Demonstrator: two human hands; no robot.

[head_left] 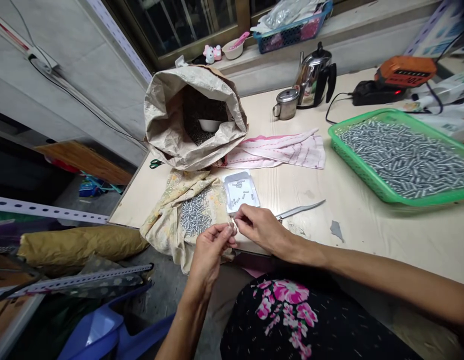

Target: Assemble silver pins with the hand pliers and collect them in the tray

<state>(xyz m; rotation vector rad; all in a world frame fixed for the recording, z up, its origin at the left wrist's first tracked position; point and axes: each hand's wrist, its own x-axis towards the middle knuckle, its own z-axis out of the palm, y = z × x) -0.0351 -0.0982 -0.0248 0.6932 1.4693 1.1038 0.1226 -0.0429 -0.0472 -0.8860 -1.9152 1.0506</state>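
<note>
My left hand (pixel 213 246) is closed in a pinch at the table's front edge. Close against it, the fingertips of my right hand (pixel 259 226) are pinched too. Between the two sets of fingertips is a tiny shiny piece that looks like a metal spring (pixel 234 226), mostly hidden by the fingers. Just left of my hands, a heap of small silvery springs (pixel 194 216) lies on a patterned yellowish cloth (pixel 167 220). Behind my right hand sits a white tray (pixel 258 200) with several loose springs in it. A grey pointed tool (pixel 301 209) lies to the right.
A large open sack (pixel 160 100) holding a white scoop (pixel 209 125) stands behind the cloth. At right is a green basket (pixel 367 176) full of springs. A pink-striped towel (pixel 284 150), a metal cup (pixel 286 105) and a kettle (pixel 310 85) stand or lie farther back.
</note>
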